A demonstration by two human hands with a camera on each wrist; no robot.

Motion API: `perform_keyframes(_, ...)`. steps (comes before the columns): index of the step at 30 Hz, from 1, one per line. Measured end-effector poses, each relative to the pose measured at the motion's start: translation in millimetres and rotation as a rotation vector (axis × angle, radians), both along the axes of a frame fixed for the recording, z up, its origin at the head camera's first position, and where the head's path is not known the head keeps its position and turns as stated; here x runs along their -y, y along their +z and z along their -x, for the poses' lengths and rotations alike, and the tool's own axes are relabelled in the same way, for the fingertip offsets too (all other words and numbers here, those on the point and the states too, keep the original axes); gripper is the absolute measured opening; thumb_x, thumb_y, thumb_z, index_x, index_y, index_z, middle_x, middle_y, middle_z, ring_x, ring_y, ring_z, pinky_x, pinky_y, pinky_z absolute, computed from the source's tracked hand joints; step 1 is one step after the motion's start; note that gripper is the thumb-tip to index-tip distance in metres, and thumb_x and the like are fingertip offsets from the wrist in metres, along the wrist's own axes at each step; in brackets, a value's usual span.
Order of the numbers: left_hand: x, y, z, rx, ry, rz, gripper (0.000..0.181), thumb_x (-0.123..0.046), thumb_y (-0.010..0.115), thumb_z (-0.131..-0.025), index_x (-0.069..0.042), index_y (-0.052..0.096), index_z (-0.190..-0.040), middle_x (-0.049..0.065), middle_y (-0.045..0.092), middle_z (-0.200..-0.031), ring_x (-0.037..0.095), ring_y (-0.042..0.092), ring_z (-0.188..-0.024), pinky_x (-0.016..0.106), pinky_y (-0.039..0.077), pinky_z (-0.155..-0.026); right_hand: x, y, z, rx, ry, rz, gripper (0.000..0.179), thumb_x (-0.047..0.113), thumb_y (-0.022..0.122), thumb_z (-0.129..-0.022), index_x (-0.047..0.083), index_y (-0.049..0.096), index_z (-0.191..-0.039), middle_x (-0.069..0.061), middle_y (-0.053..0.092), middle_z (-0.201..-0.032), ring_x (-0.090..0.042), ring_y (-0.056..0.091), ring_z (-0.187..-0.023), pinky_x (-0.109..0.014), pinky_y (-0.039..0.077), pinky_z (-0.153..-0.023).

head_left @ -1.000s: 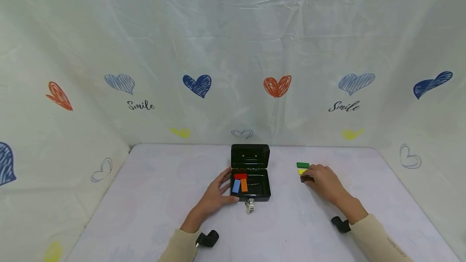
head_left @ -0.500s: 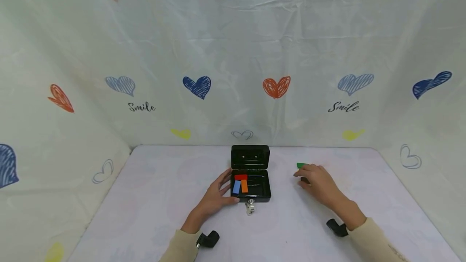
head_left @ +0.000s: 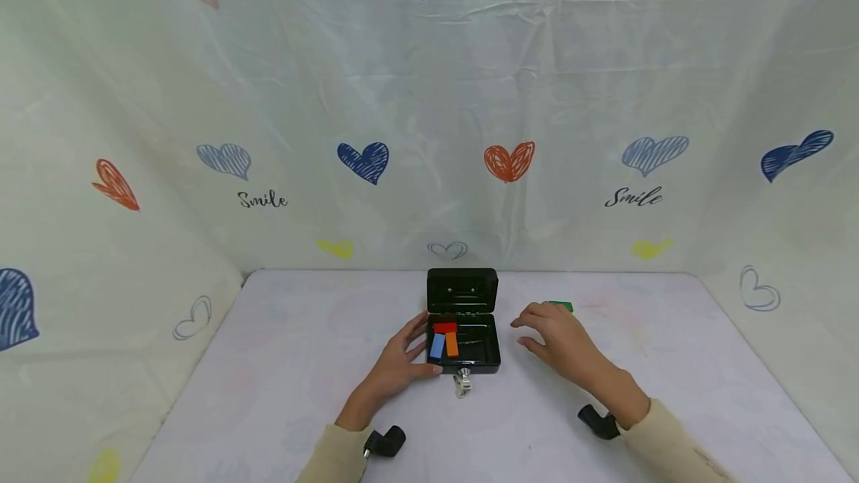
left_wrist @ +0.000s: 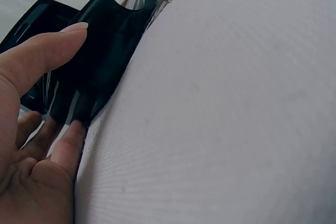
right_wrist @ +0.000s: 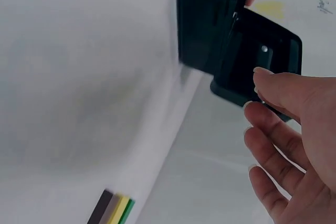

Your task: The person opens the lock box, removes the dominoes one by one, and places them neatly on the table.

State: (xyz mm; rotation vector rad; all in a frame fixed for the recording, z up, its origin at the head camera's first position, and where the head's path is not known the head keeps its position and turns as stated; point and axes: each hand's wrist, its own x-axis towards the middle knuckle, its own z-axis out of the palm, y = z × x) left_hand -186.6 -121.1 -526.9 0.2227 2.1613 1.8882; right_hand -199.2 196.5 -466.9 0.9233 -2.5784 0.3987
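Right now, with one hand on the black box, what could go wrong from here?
1. The dark block, yellow block and green block lie close together, so taking one might shift its neighbours.
2. The lid stands open behind the box; a bump from the right hand might tip it down.
3. Keys hang at the lock near the left hand's thumb and could snag.
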Motion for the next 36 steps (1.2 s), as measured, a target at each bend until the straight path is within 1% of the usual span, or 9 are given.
perform_keyframes(6,0.4,-1.5,1.4,0.0,-0.001,-0.004,0.103,0.006,0.085,-0.083,-0.01,0.028,-0.168,0.024,0.033,-0.169,0.048,0.04,-0.15,0.049,0.043,-0.119,24,0.0,0.3,0.073,-0.03,-0.005,0.03,0.011,0.094,-0.079,0.013,0.081,-0.106,0.002,0.074,-0.103,-0.02,0.068,-0.098,-0.04,0.059,-0.085)
perform_keyframes(14,0.9,-3.3,1.7,0.01,0.003,-0.008,0.103,0.005,0.086,-0.083,-0.011,0.028,-0.168,0.023,0.032,-0.169,0.047,0.039,-0.151,0.049,0.042,-0.12,58,-3.6,-1.7,0.126,-0.074,-0.012,0.028,0.021,0.092,-0.083,0.012,0.081,-0.107,0.001,0.072,-0.103,-0.019,0.066,-0.098,-0.04,0.059,-0.092)
perform_keyframes(20,1.5,-3.0,1.7,0.008,-0.003,-0.016,0.102,0.003,0.086,-0.084,-0.011,0.028,-0.168,0.022,0.033,-0.169,0.046,0.04,-0.151,0.049,0.042,-0.12,79,-5.0,-3.8,0.202,-0.109,0.015,0.027,0.024,0.09,-0.086,0.011,0.081,-0.108,-0.001,0.072,-0.102,-0.022,0.066,-0.1,-0.043,0.058,-0.096)
perform_keyframes(27,2.2,-3.4,2.1,-0.007,-0.01,-0.02,0.102,0.003,0.085,-0.084,-0.01,0.028,-0.168,0.022,0.033,-0.169,0.046,0.04,-0.151,0.048,0.042,-0.121,94,-11.0,-4.7,0.197,-0.127,0.018,0.029,0.023,0.09,-0.085,0.009,0.08,-0.108,-0.004,0.071,-0.1,-0.024,0.066,-0.097,-0.043,0.058,-0.09)
perform_keyframes(36,2.7,-3.0,3.5,-0.019,-0.023,-0.026,0.103,0.004,0.085,-0.084,-0.009,0.027,-0.168,0.022,0.032,-0.17,0.045,0.038,-0.153,0.048,0.041,-0.121,109,-15.0,-6.1,0.243,-0.176,0.023,0.029,0.023,0.091,-0.084,0.007,0.08,-0.106,-0.009,0.075,-0.104,-0.03,0.07,-0.102,-0.049,0.057,-0.095)
